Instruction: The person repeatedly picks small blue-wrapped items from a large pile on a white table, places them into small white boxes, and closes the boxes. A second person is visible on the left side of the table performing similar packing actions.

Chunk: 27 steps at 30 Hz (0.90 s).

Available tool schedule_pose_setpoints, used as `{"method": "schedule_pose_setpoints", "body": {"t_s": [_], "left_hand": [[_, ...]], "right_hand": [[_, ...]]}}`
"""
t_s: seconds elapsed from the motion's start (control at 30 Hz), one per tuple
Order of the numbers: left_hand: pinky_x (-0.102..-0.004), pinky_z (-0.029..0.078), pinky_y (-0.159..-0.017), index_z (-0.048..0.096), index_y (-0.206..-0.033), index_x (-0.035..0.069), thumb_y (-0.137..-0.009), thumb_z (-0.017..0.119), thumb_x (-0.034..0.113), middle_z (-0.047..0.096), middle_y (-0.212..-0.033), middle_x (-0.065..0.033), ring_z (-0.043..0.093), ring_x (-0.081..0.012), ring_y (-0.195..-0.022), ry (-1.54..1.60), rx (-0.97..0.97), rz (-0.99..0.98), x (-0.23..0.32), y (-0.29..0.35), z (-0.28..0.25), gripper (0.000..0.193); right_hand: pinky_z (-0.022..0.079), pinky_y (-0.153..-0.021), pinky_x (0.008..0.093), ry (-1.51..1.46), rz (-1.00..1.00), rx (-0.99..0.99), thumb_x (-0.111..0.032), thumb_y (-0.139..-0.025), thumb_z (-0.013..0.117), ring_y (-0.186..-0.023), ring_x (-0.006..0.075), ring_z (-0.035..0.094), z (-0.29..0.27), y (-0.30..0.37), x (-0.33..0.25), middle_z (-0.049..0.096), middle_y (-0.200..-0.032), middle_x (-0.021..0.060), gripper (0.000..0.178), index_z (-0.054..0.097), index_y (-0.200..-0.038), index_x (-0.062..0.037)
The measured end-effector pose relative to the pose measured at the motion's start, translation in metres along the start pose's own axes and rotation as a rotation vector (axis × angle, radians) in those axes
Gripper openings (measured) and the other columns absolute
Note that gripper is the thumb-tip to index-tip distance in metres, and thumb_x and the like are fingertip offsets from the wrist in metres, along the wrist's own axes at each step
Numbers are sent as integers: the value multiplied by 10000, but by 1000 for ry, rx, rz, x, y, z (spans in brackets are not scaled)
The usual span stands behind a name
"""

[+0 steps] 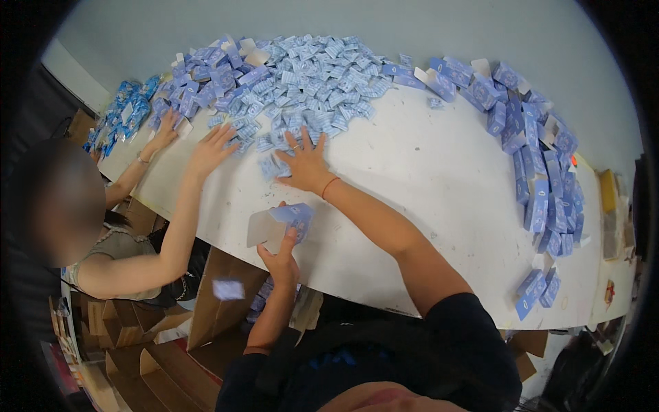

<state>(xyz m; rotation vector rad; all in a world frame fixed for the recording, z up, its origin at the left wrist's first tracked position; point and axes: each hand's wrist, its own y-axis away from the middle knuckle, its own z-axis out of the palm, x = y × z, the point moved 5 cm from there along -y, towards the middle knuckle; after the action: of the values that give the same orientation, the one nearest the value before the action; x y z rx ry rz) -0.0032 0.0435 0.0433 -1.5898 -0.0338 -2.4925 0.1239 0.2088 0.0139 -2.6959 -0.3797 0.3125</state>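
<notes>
Blue cartons [258,303] lie in the cardboard box [202,323]; now our left hand [278,261] grasps an open-flapped carton [298,218] over the table's [439,178] near edge, contents hidden; our right hand [304,165] spreads, unclenched, at loose sachets [270,167]; stacked cartons [539,199] line the right.

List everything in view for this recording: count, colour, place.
table: one, white, centre
small packets: many, pale blue, table's back middle
left cartons: many, periwinkle, beside packets
right cartons: many, periwinkle, table's right
bright packs: several, blue, far left
held carton: one, periwinkle and white, near edge
blurred item: one, pale blue, lower left
cardboard boxes: several, brown, lower left
wall: one, grey, background
co-worker: one, greenish top, left
left hand: one, bare, gripping held carton
right hand: one, bare, spread at packets
</notes>
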Motion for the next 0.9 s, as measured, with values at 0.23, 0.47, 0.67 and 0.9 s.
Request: {"method": "schedule_pose_setpoints", "body": {"t_s": [0.23, 0.47, 0.67, 0.9], "left_hand": [[-337, 398, -1029, 455, -1316, -34, -806, 687, 15, 525, -1378, -140, 508, -205, -1213, -260, -373, -81, -28, -29, 38, 563], [-369, 411, -1017, 357, -1379, 8, -751, 762, 62, 489, -1309, -130, 488, -220, -1215, -358, -647, 48, -50, -39, 72, 750], [-389, 420, -1017, 229, -1434, 33, -719, 811, 98, 405, -1329, -137, 461, -239, -1235, -394, -622, 72, -40, -34, 83, 925], [-388, 430, -1019, 201, -1446, 40, -707, 827, 95, 393, -1340, -136, 458, -244, -1242, -362, -615, 0, -51, -32, 77, 970]], "right_hand": [[205, -1062, 668, 1, -53, -37, -647, -739, 658, -1408, 394, 249, -53, 35, 131, 369, -1506, 95, 761, 515, -1364, -238], [300, -1035, 513, -210, 209, 267, -580, -614, 819, -1258, 365, 403, -110, 111, 142, 458, -1328, 169, 972, 429, -1365, -102], [345, -1008, 479, -223, 313, 266, -520, -601, 854, -1226, 359, 431, -106, 115, 144, 445, -1310, 181, 979, 392, -1332, -61], [360, -1025, 418, -636, 246, 139, -451, -603, 882, -1225, 335, 442, -114, 141, 158, 471, -1337, 162, 990, 393, -1367, -54]]}}
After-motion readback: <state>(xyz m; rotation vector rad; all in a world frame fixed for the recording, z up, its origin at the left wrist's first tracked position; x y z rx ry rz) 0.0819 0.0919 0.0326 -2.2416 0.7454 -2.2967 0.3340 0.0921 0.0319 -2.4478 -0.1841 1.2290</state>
